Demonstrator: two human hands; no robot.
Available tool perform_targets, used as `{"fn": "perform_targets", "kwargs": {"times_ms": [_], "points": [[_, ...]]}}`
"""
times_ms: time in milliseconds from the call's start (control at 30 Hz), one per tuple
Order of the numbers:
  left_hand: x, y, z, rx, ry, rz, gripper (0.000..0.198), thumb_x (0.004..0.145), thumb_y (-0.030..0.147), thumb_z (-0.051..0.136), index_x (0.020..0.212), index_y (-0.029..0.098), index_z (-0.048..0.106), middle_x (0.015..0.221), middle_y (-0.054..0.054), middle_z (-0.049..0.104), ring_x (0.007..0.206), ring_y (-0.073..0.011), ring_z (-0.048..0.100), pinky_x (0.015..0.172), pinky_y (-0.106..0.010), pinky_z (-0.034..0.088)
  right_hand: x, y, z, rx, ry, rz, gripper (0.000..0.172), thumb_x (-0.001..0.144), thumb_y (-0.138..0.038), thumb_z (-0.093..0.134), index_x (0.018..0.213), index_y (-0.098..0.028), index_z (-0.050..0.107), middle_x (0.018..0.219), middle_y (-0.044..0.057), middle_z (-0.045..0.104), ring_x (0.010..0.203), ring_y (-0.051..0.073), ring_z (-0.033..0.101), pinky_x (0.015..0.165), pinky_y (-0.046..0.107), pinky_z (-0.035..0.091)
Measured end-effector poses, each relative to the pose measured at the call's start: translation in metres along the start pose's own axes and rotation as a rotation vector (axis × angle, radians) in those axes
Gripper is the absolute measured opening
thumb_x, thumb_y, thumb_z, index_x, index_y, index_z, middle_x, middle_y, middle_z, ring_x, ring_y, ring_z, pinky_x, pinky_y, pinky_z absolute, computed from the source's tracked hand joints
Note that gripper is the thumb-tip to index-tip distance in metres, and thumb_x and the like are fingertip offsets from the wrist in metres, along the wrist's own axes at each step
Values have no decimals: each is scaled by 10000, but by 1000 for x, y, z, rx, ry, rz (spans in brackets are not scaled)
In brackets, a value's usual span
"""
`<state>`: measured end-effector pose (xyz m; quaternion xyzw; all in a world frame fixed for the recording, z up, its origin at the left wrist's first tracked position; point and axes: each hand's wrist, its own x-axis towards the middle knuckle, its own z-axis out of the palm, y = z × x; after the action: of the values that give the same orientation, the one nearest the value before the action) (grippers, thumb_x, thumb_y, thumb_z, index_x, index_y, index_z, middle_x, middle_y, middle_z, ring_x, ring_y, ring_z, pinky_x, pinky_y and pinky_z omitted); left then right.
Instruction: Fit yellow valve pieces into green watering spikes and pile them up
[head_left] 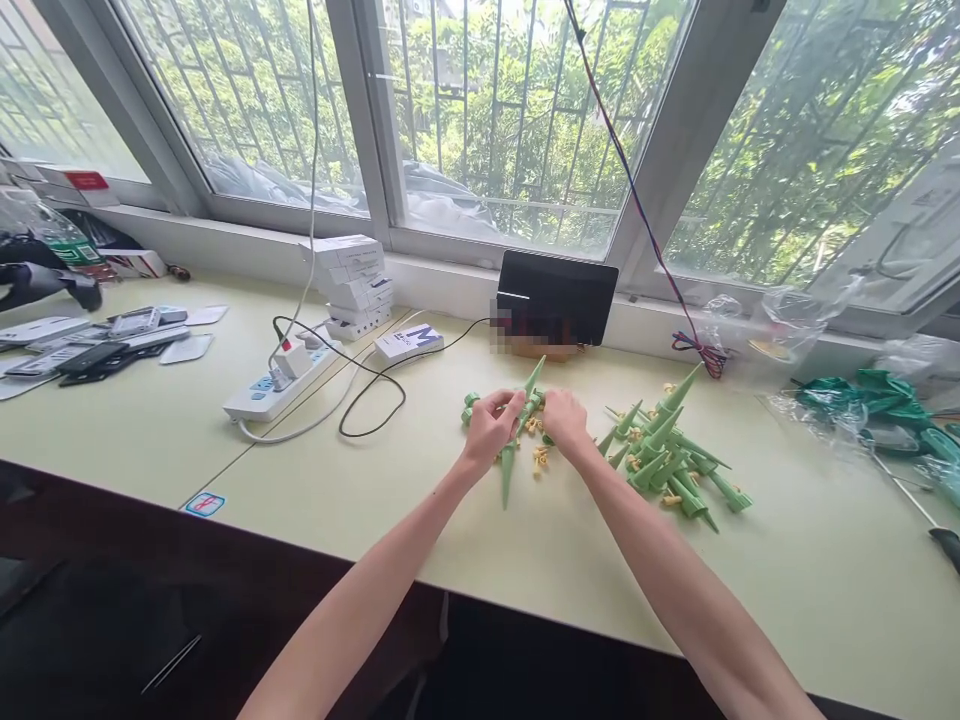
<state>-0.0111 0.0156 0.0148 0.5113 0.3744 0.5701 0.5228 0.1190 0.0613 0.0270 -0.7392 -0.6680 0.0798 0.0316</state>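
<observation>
My left hand is closed, thumb and fingers pinched on a long green pointed cone whose tip sticks up past the fingertips. Just below it another green spike points toward the table's front edge. Close by on the right, my right hand has its fingers curled in at the green parts; what they hold, if anything, is hidden. Small yellow pieces lie on the table between the hands. A short green piece shows beyond the left hand.
Right of my hands lies a pile of green cones with yellow pieces. A black screen stands by the window. On the left are a power strip, a black cable, a white box and stacked boxes.
</observation>
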Motion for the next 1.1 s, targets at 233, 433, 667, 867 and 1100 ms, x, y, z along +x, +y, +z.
{"fn": "perform_targets", "kwargs": {"times_ms": [233, 433, 667, 867, 1100], "points": [[0, 0, 0, 5, 1, -15, 386, 801, 529, 668, 785, 146, 624, 645, 3, 535, 402, -36, 354, 375, -190, 207, 1, 0, 2, 6, 14, -9, 246, 919, -144, 503, 1099, -180, 667, 1134, 147, 611, 991, 240, 646, 746, 288, 456], [-1, 0, 1, 0, -2, -15, 390, 792, 538, 675, 768, 154, 617, 579, 26, 483, 390, -42, 335, 377, -197, 187, 1, 2, 5, 19, 38, -9, 229, 914, -143, 524, 1113, -186, 628, 1131, 137, 598, 977, 238, 649, 732, 288, 457], [-1, 0, 1, 16, 1, -2, 378, 809, 533, 661, 772, 159, 629, 577, 16, 507, 401, -54, 344, 378, -207, 222, 4, 4, 8, 31, 58, -19, 161, 937, -201, 530, 1081, -172, 594, 1082, 134, 617, 977, 247, 646, 716, 292, 458], [0, 1, 2, 4, -1, -7, 366, 788, 510, 693, 793, 147, 651, 583, 17, 490, 413, -53, 350, 370, -196, 214, 0, 4, 6, 47, 114, -33, 145, 969, -227, 479, 1081, -166, 546, 1045, 127, 629, 987, 249, 632, 713, 295, 452], [1, 0, 4, -11, 17, -3, 384, 784, 526, 690, 773, 146, 634, 599, 6, 524, 394, -49, 351, 361, -204, 211, -13, -2, 0, 94, 206, -78, 173, 1013, -248, 360, 1099, -166, 485, 1051, 124, 603, 974, 243, 609, 690, 296, 426]]}}
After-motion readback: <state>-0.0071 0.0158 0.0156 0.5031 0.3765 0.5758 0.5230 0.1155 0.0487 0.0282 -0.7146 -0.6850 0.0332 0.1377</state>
